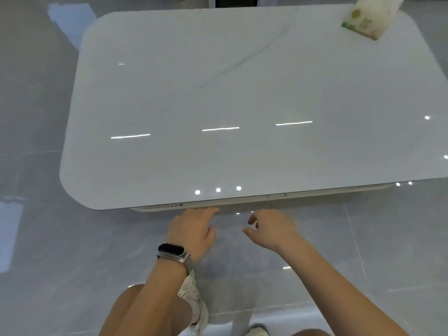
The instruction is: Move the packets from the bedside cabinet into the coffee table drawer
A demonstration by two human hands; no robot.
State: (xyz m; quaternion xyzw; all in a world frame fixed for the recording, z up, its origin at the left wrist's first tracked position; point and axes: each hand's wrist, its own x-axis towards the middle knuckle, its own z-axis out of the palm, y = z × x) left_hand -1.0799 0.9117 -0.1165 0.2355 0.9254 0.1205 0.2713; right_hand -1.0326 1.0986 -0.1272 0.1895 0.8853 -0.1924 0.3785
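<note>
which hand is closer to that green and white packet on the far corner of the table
Right. The right hand is below the table's near edge, on the same side as the packet. The left hand, with the watch, sits further left, so further from it.

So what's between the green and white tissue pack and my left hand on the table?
Head view: only bare glossy tabletop with light reflections between the green and white tissue pack and left hand.
</note>
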